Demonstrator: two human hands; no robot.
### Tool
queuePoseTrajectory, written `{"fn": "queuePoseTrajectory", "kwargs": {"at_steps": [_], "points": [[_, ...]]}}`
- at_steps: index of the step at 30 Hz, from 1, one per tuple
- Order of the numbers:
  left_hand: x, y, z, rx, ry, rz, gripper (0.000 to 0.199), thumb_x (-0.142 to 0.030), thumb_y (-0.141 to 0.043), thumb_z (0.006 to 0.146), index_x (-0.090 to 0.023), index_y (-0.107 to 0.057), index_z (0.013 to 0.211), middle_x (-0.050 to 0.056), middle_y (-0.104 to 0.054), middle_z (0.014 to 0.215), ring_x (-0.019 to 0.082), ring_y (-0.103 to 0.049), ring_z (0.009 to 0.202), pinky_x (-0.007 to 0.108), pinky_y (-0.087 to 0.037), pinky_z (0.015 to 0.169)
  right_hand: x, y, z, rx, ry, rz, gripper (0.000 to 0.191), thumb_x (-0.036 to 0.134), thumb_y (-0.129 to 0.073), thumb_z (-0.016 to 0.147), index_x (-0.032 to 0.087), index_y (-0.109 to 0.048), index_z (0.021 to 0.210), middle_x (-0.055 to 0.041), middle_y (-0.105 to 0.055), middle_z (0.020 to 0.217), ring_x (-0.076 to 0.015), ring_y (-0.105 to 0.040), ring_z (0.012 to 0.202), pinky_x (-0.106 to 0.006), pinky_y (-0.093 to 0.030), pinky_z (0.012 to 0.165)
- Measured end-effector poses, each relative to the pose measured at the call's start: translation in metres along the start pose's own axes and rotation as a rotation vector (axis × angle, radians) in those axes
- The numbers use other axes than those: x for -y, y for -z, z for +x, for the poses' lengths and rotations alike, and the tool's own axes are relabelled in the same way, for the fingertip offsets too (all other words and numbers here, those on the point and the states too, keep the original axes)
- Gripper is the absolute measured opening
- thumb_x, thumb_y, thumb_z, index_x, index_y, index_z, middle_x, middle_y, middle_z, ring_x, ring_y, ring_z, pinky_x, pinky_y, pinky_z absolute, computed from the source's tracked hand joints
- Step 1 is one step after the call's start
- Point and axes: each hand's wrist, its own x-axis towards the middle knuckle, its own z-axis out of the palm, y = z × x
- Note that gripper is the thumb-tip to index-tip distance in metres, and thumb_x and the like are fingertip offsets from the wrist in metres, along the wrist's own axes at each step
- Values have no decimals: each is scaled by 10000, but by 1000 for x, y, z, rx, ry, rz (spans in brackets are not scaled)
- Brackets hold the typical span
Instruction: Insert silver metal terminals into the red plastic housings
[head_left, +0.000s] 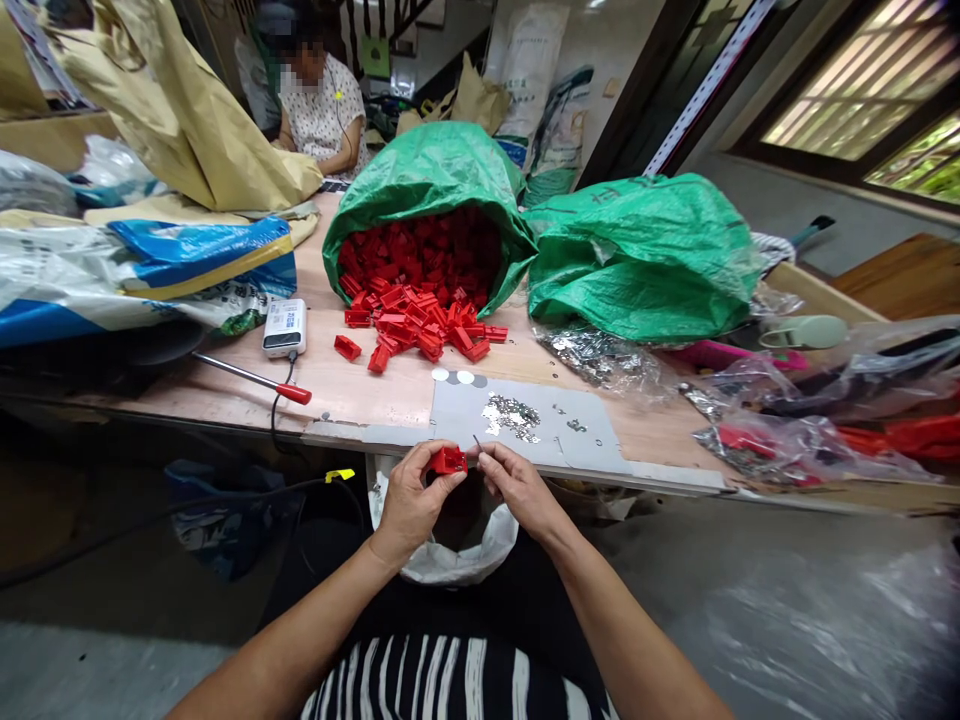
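My left hand [415,497] is closed around a small red plastic housing [450,460], held just off the table's front edge. Close beside it, my right hand [519,484] pinches a thin dark pin-like piece [476,442] between thumb and finger, pointing up near the housing's right end. What exactly this piece is, I cannot make out. Under both hands hangs an open white bag [465,570]. Beyond them on the table, a grey sheet [457,410] bears a pile of small shiny metal pieces [512,416].
A green woven sack [427,165] spills many red housings [420,325] onto the table. Another green sack [637,260] stands to its right. A red-handled rod [255,378] and a white power bank [285,328] lie at left. A person [322,110] sits across the table.
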Motion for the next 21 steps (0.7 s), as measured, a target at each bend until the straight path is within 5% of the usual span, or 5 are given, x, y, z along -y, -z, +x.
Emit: {"fn": "queuePoseTrajectory", "kwargs": {"at_steps": [6,10,21], "points": [[2,10,27,57,-183,246,341,-150,-616,788,-217,-597,1122,71,-649,1091,201,-602,1040,376,-471,932,5,9,5,-131,209,-462,251,344,-512,864,227,-646,1041,-30,-595,832,-150,-521,687,-280,-405,644],[6,10,37,117,-238,343,425,-112,-608,775,-231,-568,1180,61,-655,1076,195,-616,999,372,-490,909,8,9,8,-118,194,-535,182,316,-543,845,242,-632,986,-1,-629,733,-147,-519,614,-284,-397,625],[11,11,44,178,-242,349,448,-100,-618,755,-238,-588,1180,50,-685,1042,190,-640,973,354,-516,882,3,9,16,-55,299,-655,132,202,-551,838,220,-646,927,-41,-636,866,-176,-578,820,-304,-432,742]]}}
